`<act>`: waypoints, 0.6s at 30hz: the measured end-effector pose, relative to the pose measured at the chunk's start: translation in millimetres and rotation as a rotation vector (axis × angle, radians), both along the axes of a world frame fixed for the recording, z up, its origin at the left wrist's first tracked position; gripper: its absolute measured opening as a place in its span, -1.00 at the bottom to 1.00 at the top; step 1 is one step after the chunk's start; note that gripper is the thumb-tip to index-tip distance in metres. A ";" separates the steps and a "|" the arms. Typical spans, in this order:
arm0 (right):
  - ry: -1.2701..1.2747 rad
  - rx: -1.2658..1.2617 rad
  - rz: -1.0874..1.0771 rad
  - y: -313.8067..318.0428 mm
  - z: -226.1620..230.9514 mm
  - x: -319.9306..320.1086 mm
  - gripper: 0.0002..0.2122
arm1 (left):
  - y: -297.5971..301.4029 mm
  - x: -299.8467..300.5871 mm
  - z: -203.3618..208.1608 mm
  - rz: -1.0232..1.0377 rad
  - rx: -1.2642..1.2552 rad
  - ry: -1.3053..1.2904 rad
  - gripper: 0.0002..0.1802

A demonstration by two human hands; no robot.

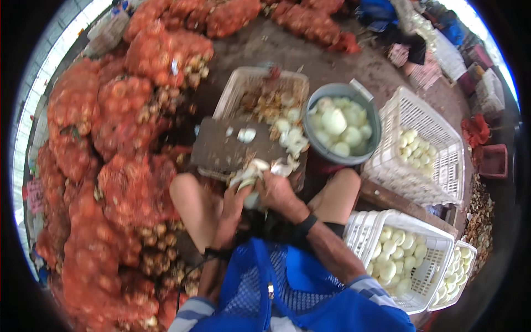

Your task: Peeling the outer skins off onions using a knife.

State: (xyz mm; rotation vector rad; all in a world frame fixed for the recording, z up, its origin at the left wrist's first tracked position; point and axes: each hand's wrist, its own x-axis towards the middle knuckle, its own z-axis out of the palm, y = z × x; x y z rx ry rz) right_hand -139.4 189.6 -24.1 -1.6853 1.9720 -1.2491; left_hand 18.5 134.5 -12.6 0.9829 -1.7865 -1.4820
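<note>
Between my knees, my left hand [234, 203] is closed around a pale onion [251, 200], partly hidden by the fingers. My right hand [277, 193] is pressed close beside it with curled fingers; what it grips is hidden. Loose white and brown onion skins [255, 168] stick out above both hands, at the near edge of a dark board [218, 145]. On that board lies a small white piece of onion [246, 135]. More peeled layers [293, 139] are heaped at the board's right side. Beyond stands a crate [224, 99] with brown skins and some onion pieces.
A grey bucket [374, 123] of peeled onions stands to the front right. White plastic crates [412, 185], [437, 265] with peeled onions line my right side. Red mesh sacks of onions [133, 188] pile up along the left, with loose unpeeled onions [160, 249] beside them. A pink basin [493, 161] sits far right.
</note>
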 end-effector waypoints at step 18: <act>0.097 -0.154 -0.083 -3.8 -9.2 -14.8 -0.82 | 3.2 -3.4 -9.4 0.101 0.581 0.422 -0.38</act>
